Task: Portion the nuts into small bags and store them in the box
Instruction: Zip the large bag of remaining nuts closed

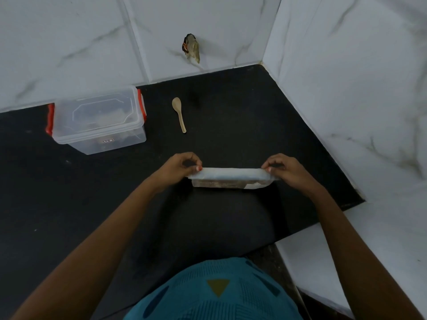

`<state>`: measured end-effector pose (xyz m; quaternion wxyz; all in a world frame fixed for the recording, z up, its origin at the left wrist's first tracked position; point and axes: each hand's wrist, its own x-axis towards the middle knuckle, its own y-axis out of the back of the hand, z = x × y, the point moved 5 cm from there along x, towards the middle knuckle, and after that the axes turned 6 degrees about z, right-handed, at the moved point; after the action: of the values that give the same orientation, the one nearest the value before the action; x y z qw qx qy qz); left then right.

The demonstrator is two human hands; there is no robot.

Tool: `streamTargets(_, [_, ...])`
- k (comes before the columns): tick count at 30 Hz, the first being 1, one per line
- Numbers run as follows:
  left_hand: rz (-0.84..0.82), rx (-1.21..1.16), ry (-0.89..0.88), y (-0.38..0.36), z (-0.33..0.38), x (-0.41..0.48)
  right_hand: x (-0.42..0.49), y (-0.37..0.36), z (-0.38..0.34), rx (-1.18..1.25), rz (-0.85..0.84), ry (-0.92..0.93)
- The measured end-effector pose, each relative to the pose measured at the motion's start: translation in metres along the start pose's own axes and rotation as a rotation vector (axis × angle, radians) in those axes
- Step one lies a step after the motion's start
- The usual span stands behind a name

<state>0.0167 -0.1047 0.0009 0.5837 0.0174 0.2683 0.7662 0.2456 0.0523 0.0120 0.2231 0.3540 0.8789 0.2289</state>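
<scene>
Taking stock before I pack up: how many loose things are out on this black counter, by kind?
Clear box, lid on, red clips: 1
Wooden spoon: 1
Plastic bag, top rolled, pinched at its ends by the left hand and right hand: 1
Total: 3

Matt black counter [231, 107], glossy marble-look wall tiles [69, 38], clear plastic box [99, 125], wooden spoon [179, 114]
</scene>
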Motion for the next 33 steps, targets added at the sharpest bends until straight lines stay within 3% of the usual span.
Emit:
streamTargets(6, [-0.023, 0.144, 0.040, 0.000, -0.004, 0.001, 0.002, -0.008, 0.001, -0.208, -0.087, -0.011])
streamTargets(12, [0.042, 0.340, -0.079, -0.004, -0.003, 0.001, 0.004, -0.012, 0.003, -0.201, 0.029, 0.039])
streamTargets(21, [0.009, 0.206, 0.054, -0.016, -0.016, -0.002, 0.002, -0.016, 0.018, -0.109, -0.022, -0.066])
streamTargets(26, [0.072, 0.005, 0.252, -0.019, -0.026, -0.006, -0.003, -0.020, 0.026, 0.081, 0.019, -0.175])
streamTargets(33, [0.125, 0.212, 0.261, -0.021, -0.024, -0.002, -0.003, -0.027, 0.026, 0.123, 0.174, -0.233])
